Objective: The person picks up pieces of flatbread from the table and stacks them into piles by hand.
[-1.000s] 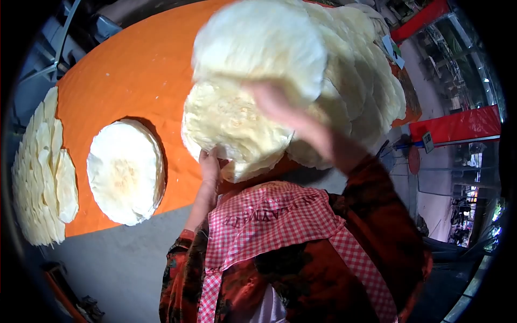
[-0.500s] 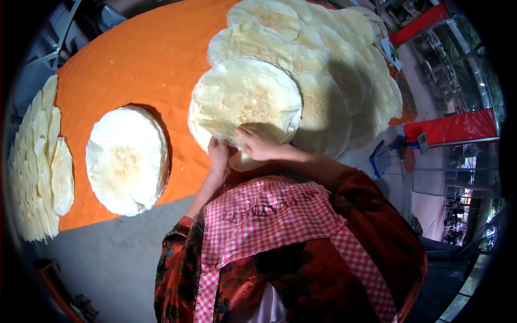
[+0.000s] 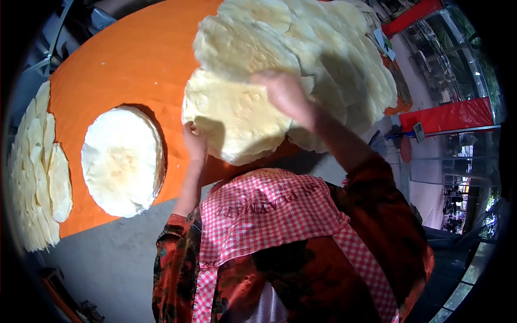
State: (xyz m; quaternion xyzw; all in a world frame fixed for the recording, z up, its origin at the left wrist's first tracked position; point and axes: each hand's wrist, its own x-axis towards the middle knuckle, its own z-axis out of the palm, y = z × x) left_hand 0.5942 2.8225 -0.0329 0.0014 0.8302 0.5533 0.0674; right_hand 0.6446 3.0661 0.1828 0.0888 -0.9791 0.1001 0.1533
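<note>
A thin round flatbread [image 3: 239, 116] lies on top of others near the front of the orange cloth [image 3: 161, 48]. At its left edge is my left hand [image 3: 195, 144], with its fingers curled in on the rim. My right hand [image 3: 285, 96] is over the flatbread's far right part. Motion smears its fingers, so what they grip, if anything, is unclear. Just beyond, another flatbread [image 3: 245, 48] with a wrinkled surface overlaps the far side of the front one.
A neat round stack of flatbreads [image 3: 123, 161] sits left of my left hand. More overlapping flatbreads [image 3: 350, 64] spread across the right back, and a leaning row of flatbreads [image 3: 40, 167] lines the far left. Grey floor [image 3: 118, 253] shows below the cloth's front edge.
My right hand has moved up and to the right, away from the front edge. My left hand has shifted left and slightly up. The front flatbread's surface now shows nearer my body.
</note>
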